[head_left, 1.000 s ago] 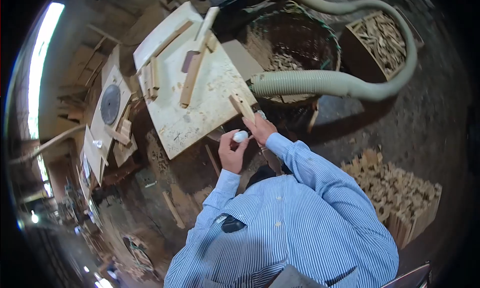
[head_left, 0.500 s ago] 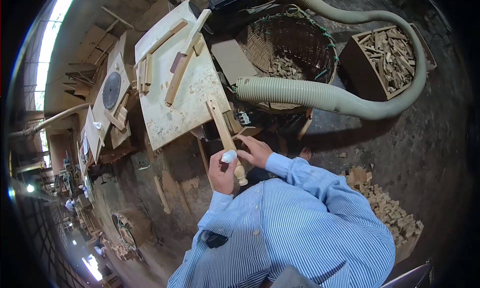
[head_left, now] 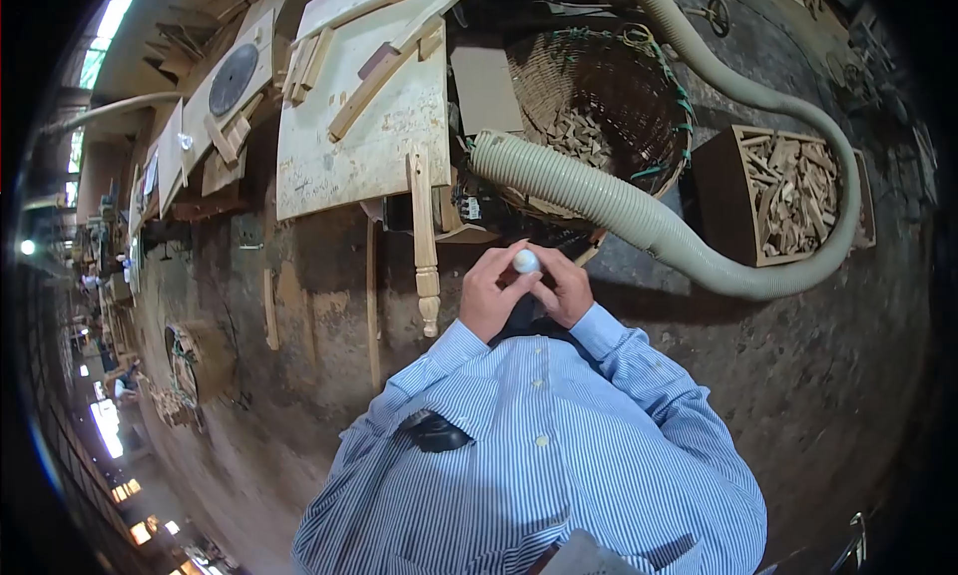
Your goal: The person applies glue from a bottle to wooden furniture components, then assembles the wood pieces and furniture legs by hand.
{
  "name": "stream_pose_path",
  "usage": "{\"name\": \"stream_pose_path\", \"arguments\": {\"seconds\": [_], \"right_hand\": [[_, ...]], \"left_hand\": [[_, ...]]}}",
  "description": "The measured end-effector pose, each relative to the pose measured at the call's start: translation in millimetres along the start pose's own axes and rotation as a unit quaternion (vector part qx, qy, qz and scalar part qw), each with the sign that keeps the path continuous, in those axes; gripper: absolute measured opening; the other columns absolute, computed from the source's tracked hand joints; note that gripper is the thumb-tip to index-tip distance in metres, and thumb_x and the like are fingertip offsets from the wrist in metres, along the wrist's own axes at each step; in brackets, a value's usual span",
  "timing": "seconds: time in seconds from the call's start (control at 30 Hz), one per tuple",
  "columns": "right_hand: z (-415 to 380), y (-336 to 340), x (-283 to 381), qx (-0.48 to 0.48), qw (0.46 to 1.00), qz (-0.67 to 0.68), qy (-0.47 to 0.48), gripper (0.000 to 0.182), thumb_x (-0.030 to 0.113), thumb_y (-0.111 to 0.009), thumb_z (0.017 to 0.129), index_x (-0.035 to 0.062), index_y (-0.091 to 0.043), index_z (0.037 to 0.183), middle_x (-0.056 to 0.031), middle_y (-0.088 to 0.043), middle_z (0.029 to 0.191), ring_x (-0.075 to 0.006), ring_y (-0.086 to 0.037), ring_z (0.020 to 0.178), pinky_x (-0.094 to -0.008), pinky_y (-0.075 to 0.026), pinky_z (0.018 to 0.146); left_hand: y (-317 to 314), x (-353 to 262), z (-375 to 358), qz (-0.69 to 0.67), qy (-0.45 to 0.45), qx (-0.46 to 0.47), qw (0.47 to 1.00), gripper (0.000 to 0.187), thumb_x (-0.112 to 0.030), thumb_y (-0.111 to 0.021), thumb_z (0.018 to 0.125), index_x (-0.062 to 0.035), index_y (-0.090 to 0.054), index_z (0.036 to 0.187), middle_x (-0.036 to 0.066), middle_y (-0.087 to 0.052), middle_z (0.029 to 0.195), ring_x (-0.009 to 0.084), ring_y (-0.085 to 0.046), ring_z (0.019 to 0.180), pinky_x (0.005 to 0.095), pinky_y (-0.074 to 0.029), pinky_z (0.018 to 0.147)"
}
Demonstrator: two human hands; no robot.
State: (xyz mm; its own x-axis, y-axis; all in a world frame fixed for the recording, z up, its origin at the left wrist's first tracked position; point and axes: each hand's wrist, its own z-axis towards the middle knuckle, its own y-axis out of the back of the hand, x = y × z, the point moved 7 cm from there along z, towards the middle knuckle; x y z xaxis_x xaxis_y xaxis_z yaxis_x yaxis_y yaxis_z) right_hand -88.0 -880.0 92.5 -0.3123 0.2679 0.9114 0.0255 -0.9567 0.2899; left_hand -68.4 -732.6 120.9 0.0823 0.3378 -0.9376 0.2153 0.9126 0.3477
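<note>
A dim workshop is surrounding the pale counter (head_left: 359, 181), and a dark, stained floor (head_left: 758, 375) is extending beyond its near edge. Several wooden strips (head_left: 371, 94) are lying across the far part of this counter, and its surface is showing in front of them. At its near right corner, a carved wooden leg (head_left: 423, 226) is overlapping the edge, and its turned end is pointing out toward the person.

In front of the same corner, a little to the right, the left hand (head_left: 489, 293) and the right hand (head_left: 565, 289) are meeting close to the body. Both hands are closing their fingers around a small white object (head_left: 526, 263), whose rounded end is showing between them. They are staying apart from the carved leg, with floor showing between the leg and the left hand.

To the right of the counter, a woven basket (head_left: 534, 71) is containing wood scraps (head_left: 577, 141). A ribbed hose (head_left: 609, 206) is passing over the near rim of this basket and is curving around a box (head_left: 717, 181) of offcuts (head_left: 798, 191), so it is bordering that side. To the left of the counter, a dark disc (head_left: 233, 79) is lying on another worktop (head_left: 197, 126).
</note>
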Motion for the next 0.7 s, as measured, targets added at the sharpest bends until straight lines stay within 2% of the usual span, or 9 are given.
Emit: {"name": "stream_pose_path", "arguments": {"seconds": [0.07, 0.2, 0.27, 0.37, 0.47, 0.53, 0.6, 0.63, 0.7], "right_hand": [[-1.1, 11.4, -18.8, -0.023, 0.998, 0.007, -0.059, 0.049, 0.008, -0.078, 0.089, 0.0012, -0.063, 0.135, -0.0169, -0.071, 0.121, -0.0273, -0.073, 0.102, -0.0351, -0.058, 0.087], [6.6, 51.9, -33.3, -0.097, 0.988, -0.061, -0.103, 0.046, 0.008, -0.08, 0.089, 0.0005, -0.064, 0.131, -0.0144, -0.073, 0.114, -0.0229, -0.072, 0.104, -0.0341, -0.057, 0.089], [-0.2, 71.9, -60.1, -0.148, 0.979, -0.029, -0.141, 0.044, 0.007, -0.078, 0.09, -0.0009, -0.064, 0.13, -0.0112, -0.074, 0.115, -0.019, -0.07, 0.107, -0.0342, -0.054, 0.096], [3.6, 95.4, -73.0, -0.185, 0.97, -0.026, -0.153, 0.042, 0.008, -0.075, 0.093, -0.0006, -0.063, 0.132, -0.0101, -0.073, 0.118, -0.0186, -0.069, 0.11, -0.034, -0.051, 0.1], [8.2, 112.7, -86.5, -0.164, 0.967, -0.043, -0.19, 0.042, 0.007, -0.07, 0.099, -0.0003, -0.056, 0.138, -0.0112, -0.069, 0.131, -0.0178, -0.065, 0.118, -0.0326, -0.049, 0.104], [16.7, 123.3, -97.5, -0.158, 0.968, -0.039, -0.189, 0.041, 0.008, -0.07, 0.099, 0.0, -0.056, 0.137, -0.0107, -0.069, 0.131, -0.0169, -0.064, 0.116, -0.0321, -0.049, 0.103], [23.9, 133.9, -111.1, -0.141, 0.971, -0.049, -0.187, 0.041, 0.009, -0.07, 0.1, 0.0001, -0.056, 0.137, -0.0106, -0.069, 0.131, -0.0171, -0.064, 0.116, -0.0323, -0.049, 0.103], [24.7, 140.2, -116.9, -0.132, 0.972, -0.057, -0.187, 0.041, 0.011, -0.071, 0.1, 0.0002, -0.056, 0.137, -0.0105, -0.069, 0.13, -0.0172, -0.064, 0.116, -0.0326, -0.049, 0.102], [32.1, 153.4, -122.9, -0.129, 0.971, -0.063, -0.192, 0.04, 0.012, -0.072, 0.099, -0.0002, -0.058, 0.135, -0.0109, -0.07, 0.128, -0.0183, -0.065, 0.116, -0.0338, -0.049, 0.103]], "left_hand": [[-9.0, 2.0, 15.2, -0.016, -0.024, 0.052, 0.998, 0.054, -0.015, -0.081, 0.09, -0.0019, -0.064, 0.139, 0.011, -0.069, 0.112, 0.0175, -0.071, 0.092, 0.0293, -0.058, 0.079], [-23.3, 48.1, 45.6, -0.13, 0.021, 0.014, 0.991, 0.053, -0.016, -0.077, 0.095, -0.0003, -0.06, 0.143, 0.012, -0.068, 0.117, 0.0184, -0.071, 0.097, 0.0292, -0.058, 0.08], [-29.2, 78.3, 57.6, -0.16, 0.062, -0.01, 0.985, 0.052, -0.017, -0.076, 0.097, 0.0003, -0.059, 0.143, 0.012, -0.067, 0.118, 0.019, -0.07, 0.098, 0.0297, -0.058, 0.081], [-19.5, 103.3, 79.4, -0.059, 0.101, -0.109, 0.987, 0.046, -0.021, -0.073, 0.098, 0.0009, -0.062, 0.136, 0.015, -0.065, 0.122, 0.0245, -0.068, 0.105, 0.0338, -0.057, 0.088], [-16.9, 110.4, 98.5, 0.004, 0.11, -0.13, 0.985, 0.046, -0.024, -0.071, 0.098, -0.0003, -0.061, 0.136, 0.017, -0.062, 0.129, 0.0315, -0.065, 0.114, 0.0385, -0.056, 0.092], [-20.8, 122.0, 112.8, 0.004, 0.141, -0.136, 0.981, 0.049, -0.025, -0.072, 0.097, 0.0007, -0.06, 0.136, 0.019, -0.059, 0.133, 0.0358, -0.061, 0.121, 0.0419, -0.053, 0.099], [-17.6, 121.7, 133.2, 0.107, 0.066, -0.188, 0.974, 0.052, -0.028, -0.072, 0.095, 0.0035, -0.059, 0.135, 0.023, -0.057, 0.137, 0.04, -0.056, 0.128, 0.0447, -0.046, 0.109], [-16.8, 138.2, 144.7, 0.121, 0.077, -0.218, 0.965, 0.055, -0.029, -0.071, 0.095, 0.0062, -0.057, 0.135, 0.028, -0.054, 0.141, 0.0433, -0.052, 0.133, 0.0467, -0.04, 0.115], [-10.3, 167.0, 169.6, 0.142, 0.118, -0.258, 0.948, 0.059, -0.031, -0.07, 0.096, 0.0077, -0.055, 0.138, 0.03, -0.051, 0.146, 0.0454, -0.049, 0.136, 0.0478, -0.037, 0.117]]}}
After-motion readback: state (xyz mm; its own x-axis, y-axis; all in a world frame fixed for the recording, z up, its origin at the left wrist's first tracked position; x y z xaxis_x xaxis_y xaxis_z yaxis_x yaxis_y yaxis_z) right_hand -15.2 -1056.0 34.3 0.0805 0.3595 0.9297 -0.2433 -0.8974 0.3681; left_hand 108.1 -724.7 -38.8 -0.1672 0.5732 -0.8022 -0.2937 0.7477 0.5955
